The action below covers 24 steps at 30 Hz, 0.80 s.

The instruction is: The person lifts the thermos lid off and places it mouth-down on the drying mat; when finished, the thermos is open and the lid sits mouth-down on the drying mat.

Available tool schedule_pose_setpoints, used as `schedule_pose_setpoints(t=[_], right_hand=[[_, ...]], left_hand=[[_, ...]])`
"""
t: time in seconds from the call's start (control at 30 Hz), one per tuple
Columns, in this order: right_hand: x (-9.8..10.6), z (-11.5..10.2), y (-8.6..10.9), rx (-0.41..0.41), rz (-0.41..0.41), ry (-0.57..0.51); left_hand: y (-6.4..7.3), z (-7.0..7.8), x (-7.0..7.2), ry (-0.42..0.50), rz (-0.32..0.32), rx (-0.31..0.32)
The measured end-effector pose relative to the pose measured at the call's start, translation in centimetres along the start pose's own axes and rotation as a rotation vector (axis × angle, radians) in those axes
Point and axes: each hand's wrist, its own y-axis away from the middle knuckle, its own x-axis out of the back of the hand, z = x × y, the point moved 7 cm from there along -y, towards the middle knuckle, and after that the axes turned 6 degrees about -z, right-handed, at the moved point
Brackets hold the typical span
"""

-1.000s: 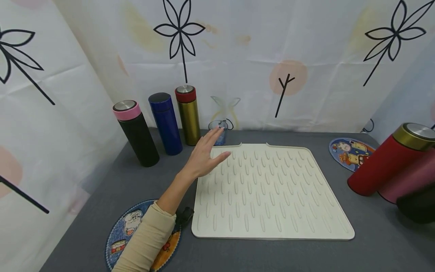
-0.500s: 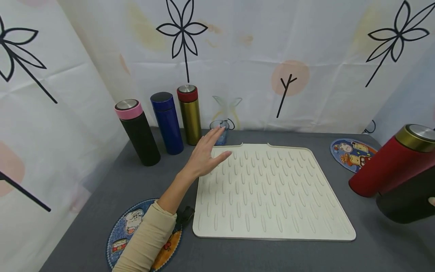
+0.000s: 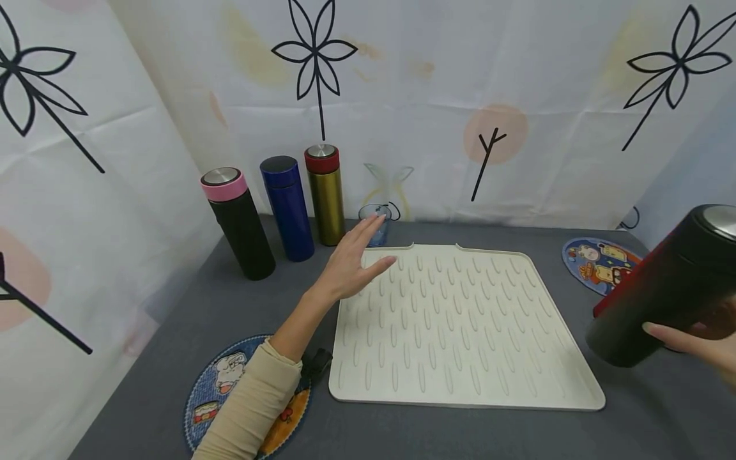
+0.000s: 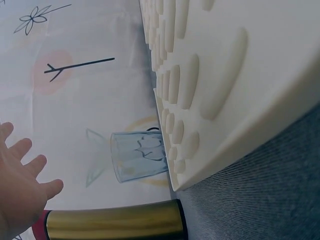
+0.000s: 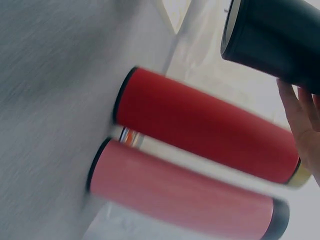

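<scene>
At the right side of the head view, my right hand (image 3: 704,350) grips a black thermos (image 3: 661,291) with a steel-topped lid. The right wrist view shows the black thermos (image 5: 277,42) held up off the table, its base tilted toward the left. Beyond it stand a red thermos (image 5: 200,125) and a pink thermos (image 5: 180,190), both mostly hidden in the head view. My left hand (image 3: 351,265) hovers with straight fingers over the back left corner of a cream ridged drying mat (image 3: 460,332), holding nothing.
Along the back left stand a black thermos with pink collar (image 3: 241,230), a blue thermos (image 3: 289,211) and a gold thermos (image 3: 324,198). A clear blue glass (image 4: 139,156) stands behind the mat. Round patterned coasters lie front left (image 3: 218,390) and back right (image 3: 598,259).
My right hand has brought the black thermos in from the right edge, leftward and up, so it now covers most of the red one. The left hand keeps its pose.
</scene>
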Motion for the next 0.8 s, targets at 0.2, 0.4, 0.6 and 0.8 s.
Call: schedule_pose_setpoints(t=[0.2,0.4,0.6,0.8], right_hand=[[-1.7,-3.4,-2.6,-0.125,0.007,-0.246],[-4.4,-5.3,-5.3,-0.016,-0.141,-0.234],[-6.8,-8.2,-7.3,0.080,-0.240,-0.295],[-9.0,-10.5,-8.5,0.102,-0.301,-0.316]], left_hand=[[0.0,0.2,0.2,0.012,0.002,-0.004],[0.2,0.4,0.4,0.021,0.012,-0.003],[0.4,0.9,0.6,0.041,0.020,-0.017],[0.4,1.2,0.8,0.058,0.027,-0.026]])
